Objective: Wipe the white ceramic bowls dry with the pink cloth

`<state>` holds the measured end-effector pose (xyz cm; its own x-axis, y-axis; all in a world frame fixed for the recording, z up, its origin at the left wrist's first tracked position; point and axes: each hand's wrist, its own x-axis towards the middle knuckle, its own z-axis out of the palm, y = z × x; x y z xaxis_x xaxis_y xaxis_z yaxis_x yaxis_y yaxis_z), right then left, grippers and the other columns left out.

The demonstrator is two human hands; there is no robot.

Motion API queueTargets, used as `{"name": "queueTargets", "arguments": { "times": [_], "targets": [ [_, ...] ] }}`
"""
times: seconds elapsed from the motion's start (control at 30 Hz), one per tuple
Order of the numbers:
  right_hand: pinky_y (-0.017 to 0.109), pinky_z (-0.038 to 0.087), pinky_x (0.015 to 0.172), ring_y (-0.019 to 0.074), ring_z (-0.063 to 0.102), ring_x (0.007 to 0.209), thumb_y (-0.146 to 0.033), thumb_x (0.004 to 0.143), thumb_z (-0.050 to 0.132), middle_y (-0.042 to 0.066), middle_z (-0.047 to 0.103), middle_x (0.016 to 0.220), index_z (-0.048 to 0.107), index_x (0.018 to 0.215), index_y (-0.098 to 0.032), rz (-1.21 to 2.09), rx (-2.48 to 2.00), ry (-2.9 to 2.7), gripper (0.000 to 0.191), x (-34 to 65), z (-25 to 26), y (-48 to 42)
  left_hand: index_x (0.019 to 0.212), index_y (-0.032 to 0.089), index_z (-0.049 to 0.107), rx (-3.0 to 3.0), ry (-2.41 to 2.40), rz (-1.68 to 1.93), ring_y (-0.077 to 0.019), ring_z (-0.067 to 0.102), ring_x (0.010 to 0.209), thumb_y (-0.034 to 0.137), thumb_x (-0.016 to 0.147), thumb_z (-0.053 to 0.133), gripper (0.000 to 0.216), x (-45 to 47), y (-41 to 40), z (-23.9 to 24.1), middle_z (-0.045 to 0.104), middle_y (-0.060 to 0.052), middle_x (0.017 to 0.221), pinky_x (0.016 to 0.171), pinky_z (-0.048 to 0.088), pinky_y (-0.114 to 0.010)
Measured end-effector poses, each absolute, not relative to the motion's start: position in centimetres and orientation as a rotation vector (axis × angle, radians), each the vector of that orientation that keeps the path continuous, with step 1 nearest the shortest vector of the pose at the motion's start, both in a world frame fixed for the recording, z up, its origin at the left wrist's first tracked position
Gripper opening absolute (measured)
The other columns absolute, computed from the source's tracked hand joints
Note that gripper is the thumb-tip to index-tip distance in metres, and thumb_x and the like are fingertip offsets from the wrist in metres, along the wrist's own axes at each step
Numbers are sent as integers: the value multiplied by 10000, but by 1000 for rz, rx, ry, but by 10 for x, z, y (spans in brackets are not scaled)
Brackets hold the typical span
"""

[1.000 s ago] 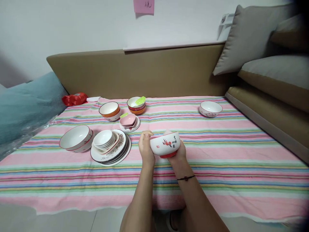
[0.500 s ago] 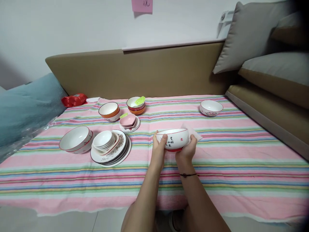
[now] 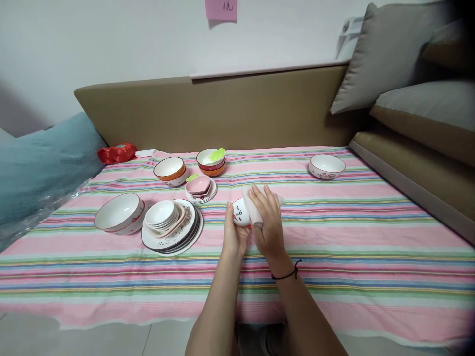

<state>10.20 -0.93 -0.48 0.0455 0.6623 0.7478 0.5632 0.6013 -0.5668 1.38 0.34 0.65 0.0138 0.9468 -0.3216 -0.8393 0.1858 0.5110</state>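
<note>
My left hand [image 3: 232, 235] grips a white bowl with red flower and script marks [image 3: 240, 212] from below and the left. The bowl is tipped on its side above the striped cloth. My right hand [image 3: 266, 220] lies over the bowl with its fingers pressing a pale pink cloth [image 3: 253, 205] against it. Most of the bowl is hidden behind that hand and the cloth.
A pink striped tablecloth [image 3: 352, 237] covers the surface. Left of my hands are a plate stack with small dishes [image 3: 171, 225], a large white bowl [image 3: 119, 212], an orange bowl [image 3: 169, 169], stacked bowls with a green spoon [image 3: 211, 161], a pink heart dish [image 3: 199, 186]. Another white bowl [image 3: 326, 166] sits far right.
The bowl went from upright in both hands to tipped on its side. My right hand came off its side and now covers it with the cloth.
</note>
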Motion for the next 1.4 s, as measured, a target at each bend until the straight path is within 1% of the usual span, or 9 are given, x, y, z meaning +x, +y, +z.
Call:
{"name": "queueTargets", "arguments": {
  "times": [0.17, 0.33, 0.53, 0.7, 0.83, 0.93, 1.1, 1.27, 1.4],
  "targets": [
    [508, 249, 1168, 236, 285, 1444, -295, 971, 279, 38, 413, 1514, 366, 1459, -260, 248, -1124, -1359, 496, 107, -10, 0, 1096, 146, 669, 183, 706, 1313, -238, 700, 827, 557, 888, 484, 496, 16, 3, 8, 734, -118, 987, 714, 577, -364],
    [566, 120, 1183, 282, 204, 1471, -349, 937, 363, 27, 458, 1485, 409, 1437, -281, 77, -1035, -1727, 507, 112, -5, -3, 1122, 151, 661, 144, 695, 1323, -198, 697, 785, 548, 882, 499, 492, 13, 3, 6, 736, -106, 950, 698, 575, -315],
    [505, 280, 1152, 242, 361, 1404, -319, 978, 258, 62, 448, 1487, 422, 1429, -229, 304, -1105, -1230, 488, 108, -5, -2, 1155, 160, 643, 194, 699, 1289, -282, 687, 946, 600, 865, 487, 550, 13, 1, 11, 720, -136, 1056, 777, 572, -427],
    [561, 150, 1176, 287, 216, 1467, -313, 932, 346, 50, 431, 1502, 333, 1479, -260, -12, -1110, -1682, 550, 102, 0, -12, 1105, 131, 673, 186, 676, 1368, -205, 695, 921, 505, 890, 518, 458, 16, 3, 7, 731, -113, 1029, 799, 557, -286],
    [554, 164, 1172, 290, 259, 1448, -301, 913, 372, 46, 471, 1473, 363, 1461, -266, -42, -1159, -1723, 549, 91, 1, -11, 1125, 105, 675, 170, 608, 1371, -214, 677, 1006, 505, 904, 484, 495, 15, 2, 2, 717, -128, 1092, 877, 530, -274],
    [564, 197, 1163, 294, 269, 1439, -322, 904, 400, 47, 474, 1466, 401, 1437, -268, -18, -1177, -1569, 536, 90, 0, -8, 1080, 107, 687, 158, 680, 1369, -216, 698, 906, 511, 894, 494, 485, 14, 1, 4, 738, -120, 990, 819, 551, -292],
    [480, 321, 1138, 251, 436, 1343, -370, 896, 485, 97, 493, 1438, 469, 1383, -213, 389, -1078, -1128, 512, 93, 2, -2, 1014, 144, 688, 195, 703, 1346, -253, 700, 867, 545, 900, 448, 481, 12, -3, 15, 740, -113, 932, 746, 577, -375],
    [481, 457, 1019, 290, 578, 1200, -480, 929, 387, 167, 608, 1298, 520, 1328, -84, 864, -1044, -638, 578, 96, 4, 2, 1045, 164, 674, 217, 716, 1399, -263, 684, 921, 567, 907, 424, 494, 9, -5, 21, 728, -108, 983, 771, 572, -417],
    [489, 305, 1150, 259, 407, 1376, -368, 957, 358, 86, 499, 1444, 480, 1390, -201, 450, -1033, -1016, 479, 101, 4, -4, 1063, 162, 672, 224, 730, 1423, -243, 689, 879, 560, 906, 439, 486, 8, -1, 17, 725, -108, 990, 720, 575, -366]
  ]
}}
